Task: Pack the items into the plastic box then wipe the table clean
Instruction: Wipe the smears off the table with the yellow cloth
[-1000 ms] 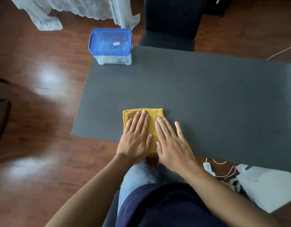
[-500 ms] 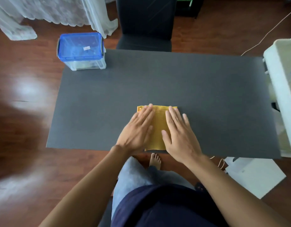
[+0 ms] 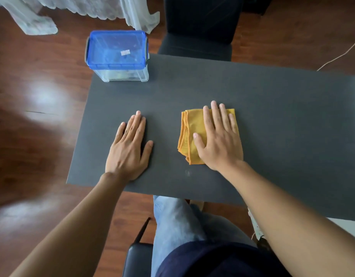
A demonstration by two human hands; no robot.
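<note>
A folded yellow cloth (image 3: 189, 134) lies on the dark grey table (image 3: 272, 116), a little right of the middle. My right hand (image 3: 218, 138) presses flat on it with straight fingers. My left hand (image 3: 129, 148) rests flat on the bare table to the left of the cloth, apart from it. The clear plastic box (image 3: 117, 56) with its blue lid closed stands at the table's far left corner.
A black chair (image 3: 200, 29) stands behind the table's far edge. White curtains (image 3: 76, 11) hang at the back left. A white cord (image 3: 340, 54) runs over the wooden floor at the right. My knees sit under the near edge.
My left hand has come off the cloth and now lies flat on the table to its left. My right hand alone presses the cloth, further right on the table.
</note>
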